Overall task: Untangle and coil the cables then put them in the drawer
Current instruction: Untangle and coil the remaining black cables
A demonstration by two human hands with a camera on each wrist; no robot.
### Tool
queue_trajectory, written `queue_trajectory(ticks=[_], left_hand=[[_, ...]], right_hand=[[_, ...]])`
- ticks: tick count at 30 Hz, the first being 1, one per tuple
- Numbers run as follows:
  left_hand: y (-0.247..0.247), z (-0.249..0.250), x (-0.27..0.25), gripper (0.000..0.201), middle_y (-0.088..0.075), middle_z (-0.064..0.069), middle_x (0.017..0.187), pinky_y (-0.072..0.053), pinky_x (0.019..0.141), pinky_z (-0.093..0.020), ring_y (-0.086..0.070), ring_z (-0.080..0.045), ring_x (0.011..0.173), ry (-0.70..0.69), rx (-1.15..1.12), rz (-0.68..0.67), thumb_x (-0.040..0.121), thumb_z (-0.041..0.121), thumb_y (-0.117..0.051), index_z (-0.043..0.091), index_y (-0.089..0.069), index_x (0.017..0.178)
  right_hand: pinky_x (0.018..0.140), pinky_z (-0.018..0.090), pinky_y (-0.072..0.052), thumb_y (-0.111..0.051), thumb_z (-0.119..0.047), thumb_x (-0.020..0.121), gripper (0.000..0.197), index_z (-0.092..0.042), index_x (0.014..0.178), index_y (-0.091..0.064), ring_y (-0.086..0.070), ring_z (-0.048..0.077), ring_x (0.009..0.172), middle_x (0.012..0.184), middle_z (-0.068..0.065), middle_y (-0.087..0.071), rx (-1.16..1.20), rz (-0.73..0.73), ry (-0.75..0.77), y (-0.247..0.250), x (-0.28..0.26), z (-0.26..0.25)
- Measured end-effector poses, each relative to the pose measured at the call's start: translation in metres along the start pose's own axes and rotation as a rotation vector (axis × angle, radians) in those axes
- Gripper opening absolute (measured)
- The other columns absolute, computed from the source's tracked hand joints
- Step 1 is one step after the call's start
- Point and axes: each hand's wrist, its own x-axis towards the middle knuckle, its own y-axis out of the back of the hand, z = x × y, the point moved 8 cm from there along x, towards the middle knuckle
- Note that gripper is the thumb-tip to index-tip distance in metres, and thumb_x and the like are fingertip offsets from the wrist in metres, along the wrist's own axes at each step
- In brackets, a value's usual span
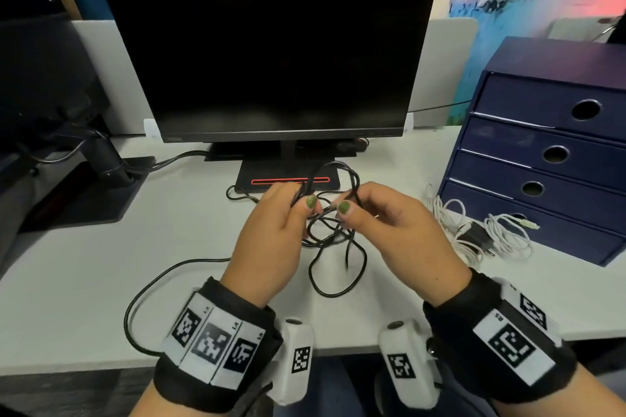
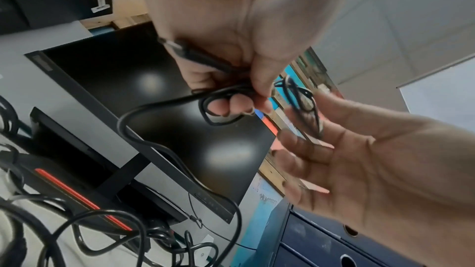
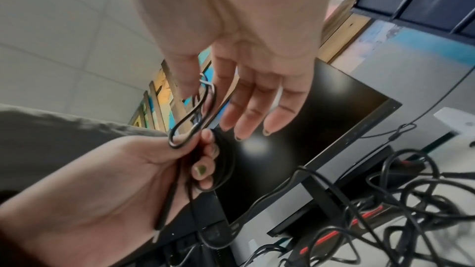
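Tangle of black cable (image 1: 333, 230) in our hands above the white desk (image 1: 84, 267), none of it coiled yet.

On the left, our left hand (image 1: 274, 234) curls its fingers round a bunch of strands with a plug end sticking out of the fist; to the right, our right hand (image 1: 389, 223) pinches a small loop between thumb and forefinger, its other fingers spread loosely. The knot hangs between the two hands, and slack loops trail down onto the desk and off toward the left. Further right, white cables (image 1: 487, 235) and a black charger lie bundled against the blue drawer unit (image 1: 542, 132), whose drawers look closed. We judge the job barely begun: untangling, coiling and stowing all remain.
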Motion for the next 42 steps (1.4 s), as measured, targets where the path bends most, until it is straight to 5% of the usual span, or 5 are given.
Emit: queue_trajectory(ticks=[11, 16, 26, 33, 42], left_hand=[[0.012, -0.011, 0.003, 0.028, -0.053, 0.003, 0.059, -0.042, 0.071, -0.026, -0.052, -0.012, 0.065, 0.101, -0.342, -0.011, 0.094, 0.033, -0.042, 0.029, -0.065, 0.078], [0.004, -0.007, 0.001, 0.032, -0.058, 0.000, 0.064, -0.041, 0.075, -0.025, -0.057, -0.009, 0.067, 0.167, -0.530, -0.006, 0.101, 0.017, -0.037, 0.018, -0.066, 0.088], [-0.004, 0.005, -0.004, 0.028, -0.058, 0.001, 0.066, -0.047, 0.069, -0.020, -0.056, -0.008, 0.065, 0.173, -0.647, -0.033, 0.098, 0.019, -0.043, 0.021, -0.067, 0.084], [0.022, -0.008, 0.001, 0.025, -0.062, -0.003, 0.073, -0.047, 0.080, -0.030, -0.059, -0.017, 0.076, 0.176, -0.657, 0.187, 0.099, 0.022, -0.045, 0.019, -0.068, 0.090], [0.024, -0.005, -0.003, 0.024, -0.066, 0.007, 0.077, -0.046, 0.081, -0.024, -0.063, -0.009, 0.080, 0.197, -0.534, 0.264, 0.100, 0.025, -0.044, 0.026, -0.066, 0.091]], right_hand=[[0.065, 0.028, -0.050, -0.059, -0.029, 0.092, 0.017, -0.021, 0.080, -0.069, -0.055, 0.012, 0.055, 0.060, 0.009, -0.059, -0.076, 0.293, -0.097, 0.053, 0.005, 0.029], [0.081, 0.031, -0.054, -0.039, -0.040, 0.099, 0.044, -0.008, 0.110, -0.067, -0.070, 0.028, 0.088, 0.086, 0.020, -0.070, 0.525, 0.081, -0.127, 0.021, 0.006, 0.035], [0.106, 0.037, -0.041, -0.069, -0.037, 0.082, 0.061, -0.045, 0.134, -0.037, -0.057, 0.009, 0.115, 0.125, -0.012, -0.059, -0.184, -0.356, -0.011, -0.058, -0.011, 0.026], [0.063, 0.028, -0.043, -0.044, -0.028, 0.100, 0.023, -0.027, 0.102, -0.066, -0.046, 0.011, 0.056, 0.056, -0.008, -0.046, -0.122, -0.442, -0.030, -0.060, -0.014, 0.024], [0.063, 0.008, -0.033, -0.034, -0.030, 0.103, 0.031, -0.021, 0.107, -0.064, -0.047, -0.021, 0.066, 0.060, -0.046, -0.048, -0.377, -0.482, -0.021, -0.039, -0.008, 0.029]])
